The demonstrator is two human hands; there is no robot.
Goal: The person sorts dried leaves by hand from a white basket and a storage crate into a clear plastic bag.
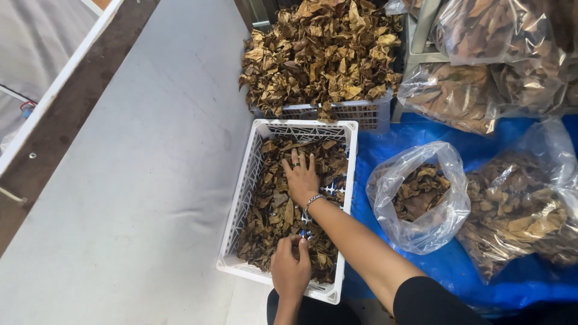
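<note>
A white plastic crate (244,186) sits on the grey floor, partly filled with dry brown leaves (271,210). My right hand (301,177), with rings and a beaded bracelet, lies flat with fingers spread on the leaves in the far half of the crate. My left hand (290,268) rests at the crate's near edge, its fingers curled down into the leaves. Whether it has leaves in its grip I cannot tell.
A second crate (355,114), heaped high with dry leaves (322,51), stands just beyond. On a blue tarp (445,265) to the right lie an open clear bag of leaves (421,198) and several filled bags (518,204). A wooden edge (66,114) runs along the left.
</note>
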